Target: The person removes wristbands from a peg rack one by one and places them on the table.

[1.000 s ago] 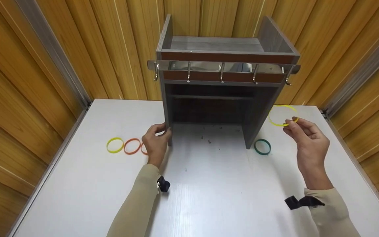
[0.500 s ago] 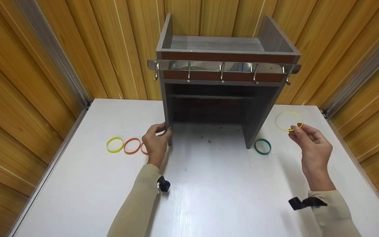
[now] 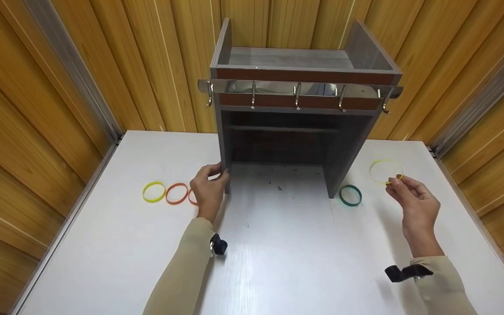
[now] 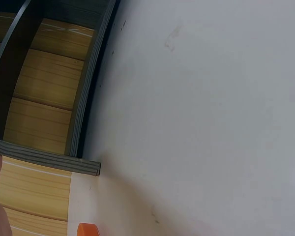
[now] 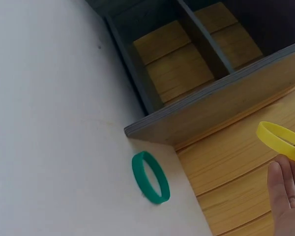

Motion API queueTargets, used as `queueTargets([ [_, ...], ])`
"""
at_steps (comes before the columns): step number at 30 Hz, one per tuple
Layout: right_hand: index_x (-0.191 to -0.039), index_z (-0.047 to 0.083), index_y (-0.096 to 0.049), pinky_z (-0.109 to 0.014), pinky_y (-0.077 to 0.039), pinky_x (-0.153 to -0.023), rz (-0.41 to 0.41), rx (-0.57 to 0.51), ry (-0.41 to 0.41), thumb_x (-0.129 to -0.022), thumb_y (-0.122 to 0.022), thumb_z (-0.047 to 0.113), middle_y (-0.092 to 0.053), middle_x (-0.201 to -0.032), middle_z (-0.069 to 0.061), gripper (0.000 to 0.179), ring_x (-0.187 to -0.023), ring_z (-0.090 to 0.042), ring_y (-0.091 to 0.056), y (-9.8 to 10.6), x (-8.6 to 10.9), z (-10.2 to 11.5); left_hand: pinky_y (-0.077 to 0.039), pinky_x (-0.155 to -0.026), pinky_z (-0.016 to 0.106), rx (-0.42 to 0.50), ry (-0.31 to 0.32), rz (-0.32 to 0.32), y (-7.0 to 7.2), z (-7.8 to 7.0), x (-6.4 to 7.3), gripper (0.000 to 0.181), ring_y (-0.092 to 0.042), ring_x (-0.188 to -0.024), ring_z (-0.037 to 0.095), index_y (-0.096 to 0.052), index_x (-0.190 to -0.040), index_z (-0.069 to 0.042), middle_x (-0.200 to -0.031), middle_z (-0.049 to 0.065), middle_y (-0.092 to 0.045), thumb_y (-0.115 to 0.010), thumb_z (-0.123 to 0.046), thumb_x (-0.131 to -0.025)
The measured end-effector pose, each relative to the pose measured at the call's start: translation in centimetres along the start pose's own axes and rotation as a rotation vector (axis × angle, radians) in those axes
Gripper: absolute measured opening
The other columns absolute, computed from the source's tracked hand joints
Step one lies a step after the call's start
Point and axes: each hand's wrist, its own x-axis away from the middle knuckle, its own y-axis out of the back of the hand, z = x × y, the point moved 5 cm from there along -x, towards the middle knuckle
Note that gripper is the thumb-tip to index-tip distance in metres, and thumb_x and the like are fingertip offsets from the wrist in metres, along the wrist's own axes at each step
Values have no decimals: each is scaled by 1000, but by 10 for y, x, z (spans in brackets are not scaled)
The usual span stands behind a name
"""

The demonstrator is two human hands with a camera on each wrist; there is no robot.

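My right hand (image 3: 420,212) pinches a yellow silicone wristband (image 5: 273,138) between thumb and fingers, raised above the table right of a grey shelf unit (image 3: 347,162). With my left hand (image 3: 208,191) I grip the front edge of the unit's left side panel near its foot. A metal rail with several hooks (image 3: 298,98) runs across the unit's front, and nothing hangs on it. By the right panel's foot lies a green wristband (image 5: 140,177). Left of the unit, a yellow wristband (image 3: 152,201) and an orange one (image 3: 176,203) lie in a row; my left hand partly hides another orange band (image 4: 87,230).
The white table (image 3: 278,262) extends around the unit, with small dark specks beneath it. Wood-look walls (image 3: 169,65) close off the back and both sides. Each sleeve carries a black wrist camera (image 3: 219,245).
My right hand has come down and slightly to the right with the yellow wristband, away from the shelf unit. My left hand has stayed at the left panel.
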Motion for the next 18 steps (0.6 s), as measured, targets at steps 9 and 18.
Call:
queueTargets([
  [9,-113,-4,-73,-30,-64,-82,-49,35,-55,-86,-86,-2,-78,-102,-11,30,-88,-19,-79,20,-8,-18,-66,-76,33,9,-1,0,0,-1,1,18,-76,-90,27,-79,-94,4,-93,11,-77,-84,11,-78],
  [18,-111,0,-73,-28,-64,-81,-104,100,-144,-88,-85,-1,-79,-99,-6,26,-86,-16,-79,35,-11,-31,-66,-76,31,8,-1,-4,0,0,1,19,-76,-90,29,-79,-94,4,-93,12,-77,-84,12,-78],
])
